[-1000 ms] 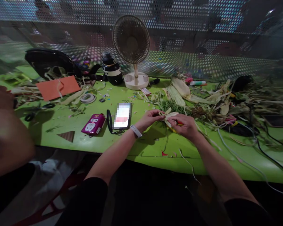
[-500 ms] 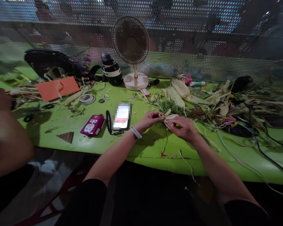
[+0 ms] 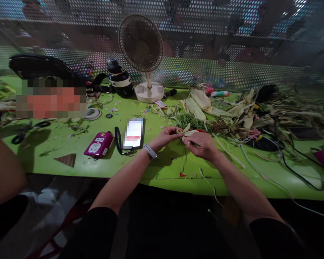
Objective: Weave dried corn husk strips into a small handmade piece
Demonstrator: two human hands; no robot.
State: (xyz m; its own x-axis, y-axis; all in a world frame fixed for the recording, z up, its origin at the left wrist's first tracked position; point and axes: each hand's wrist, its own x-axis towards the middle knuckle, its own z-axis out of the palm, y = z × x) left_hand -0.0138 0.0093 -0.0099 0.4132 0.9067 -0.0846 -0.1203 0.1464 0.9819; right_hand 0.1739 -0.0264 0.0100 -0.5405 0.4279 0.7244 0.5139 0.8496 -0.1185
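Over the green table [image 3: 162, 169] my left hand [image 3: 166, 136] and my right hand [image 3: 201, 144] meet on a small piece of pale corn husk [image 3: 187, 133]. Both hands have their fingers pinched closed on it, the left from the left side, the right from below and to the right. A thin strand hangs from the husk toward the table. A white watch band sits on my left wrist. Just beyond the hands lies a clump of green strands [image 3: 190, 121].
A phone [image 3: 133, 133] and a pink power strip [image 3: 99, 144] lie to the left. A small fan [image 3: 142, 46], a dark bottle [image 3: 120, 77], scissors [image 3: 29, 129], husk heaps [image 3: 232, 111] and cables [image 3: 280, 162] fill the table. Another person's arm [image 3: 2, 169] is at far left.
The view has shifted a little, so everything sits further left. My hands stay together on the husk, with the right hand's fingers turned slightly.
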